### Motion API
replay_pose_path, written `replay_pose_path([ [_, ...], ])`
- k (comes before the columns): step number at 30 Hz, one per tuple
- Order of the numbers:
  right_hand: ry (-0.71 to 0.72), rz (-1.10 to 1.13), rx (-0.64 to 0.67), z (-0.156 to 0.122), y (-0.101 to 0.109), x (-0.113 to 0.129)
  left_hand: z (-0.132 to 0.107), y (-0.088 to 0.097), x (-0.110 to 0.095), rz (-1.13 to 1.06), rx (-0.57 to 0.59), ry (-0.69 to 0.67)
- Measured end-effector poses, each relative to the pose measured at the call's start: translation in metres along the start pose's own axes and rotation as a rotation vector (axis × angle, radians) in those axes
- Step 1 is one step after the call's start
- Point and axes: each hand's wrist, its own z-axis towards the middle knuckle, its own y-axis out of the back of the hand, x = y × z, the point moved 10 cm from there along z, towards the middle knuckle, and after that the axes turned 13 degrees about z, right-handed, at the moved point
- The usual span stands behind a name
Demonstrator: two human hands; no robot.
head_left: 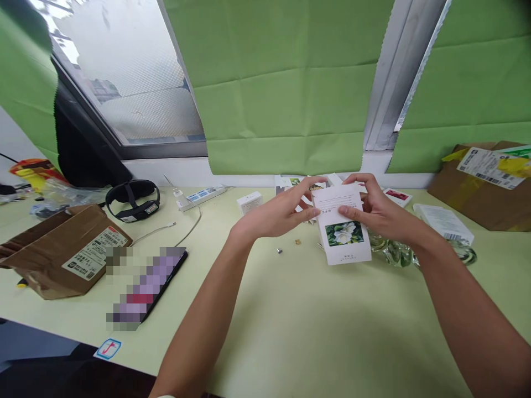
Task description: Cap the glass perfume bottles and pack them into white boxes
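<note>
Between my two hands is a white flower-printed carton (343,243), held up over the table with its print upside down to me. I cannot tell how deep it is. My left hand (286,207) pinches its upper left edge between thumb and fingers. The thumb of my right hand (373,207) presses on its front face, with the fingers behind the upper right edge. Just left of the carton lie a small gold-coloured piece (297,241) and a small silver piece (279,250). Clear glass objects (394,251) lie beneath my right wrist, partly hidden.
At the back stand a small white box (250,203) and a power strip (205,196). A white box (443,221) and a cardboard box (477,193) are on the right. An opened cardboard box (83,249), a head strap device (133,202) and a phone (153,287) lie left.
</note>
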Motion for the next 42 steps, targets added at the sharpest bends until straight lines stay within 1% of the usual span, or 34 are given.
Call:
replay_pose_path([
  [2, -0.003, -0.014, -0.013, -0.001, 0.005, -0.002, 0.001, -0.003, -0.003, -0.023, -0.011, -0.013],
  [5, -0.01, -0.032, 0.0, -0.002, 0.004, -0.003, 0.004, -0.005, -0.009, -0.009, -0.052, -0.032],
  [9, -0.024, -0.032, 0.024, -0.001, -0.001, -0.002, 0.007, -0.003, -0.013, 0.009, -0.134, -0.032],
  [13, -0.003, -0.024, 0.006, 0.0, 0.0, -0.001, 0.01, 0.0, -0.015, 0.043, -0.211, -0.025],
  [18, 0.011, -0.054, -0.039, 0.001, 0.001, -0.002, 0.013, 0.0, -0.008, 0.088, -0.284, 0.032],
  [22, -0.007, -0.055, 0.005, 0.003, -0.008, -0.003, 0.017, -0.001, 0.001, 0.056, -0.298, 0.081],
  [24, -0.004, -0.096, 0.012, 0.004, -0.011, -0.002, 0.018, -0.002, 0.003, 0.046, -0.296, 0.091],
  [28, 0.044, -0.328, -0.002, 0.004, -0.009, 0.005, 0.018, -0.001, -0.003, 0.084, -0.299, 0.055],
  [30, 0.099, -0.381, -0.006, 0.003, -0.009, 0.013, 0.017, 0.001, -0.008, 0.111, -0.31, 0.015],
  [33, 0.168, -0.363, -0.007, 0.0, -0.009, 0.026, 0.015, 0.005, -0.015, 0.141, -0.331, -0.044],
  [35, 0.159, -0.358, -0.003, -0.001, -0.011, 0.029, 0.013, 0.008, -0.018, 0.16, -0.357, -0.066],
  [38, 0.153, -0.344, -0.039, -0.002, -0.01, 0.033, 0.01, 0.014, -0.018, 0.216, -0.437, -0.044],
  [42, 0.203, -0.278, -0.1, -0.001, -0.007, 0.037, 0.01, 0.018, -0.018, 0.309, -0.517, 0.005],
])
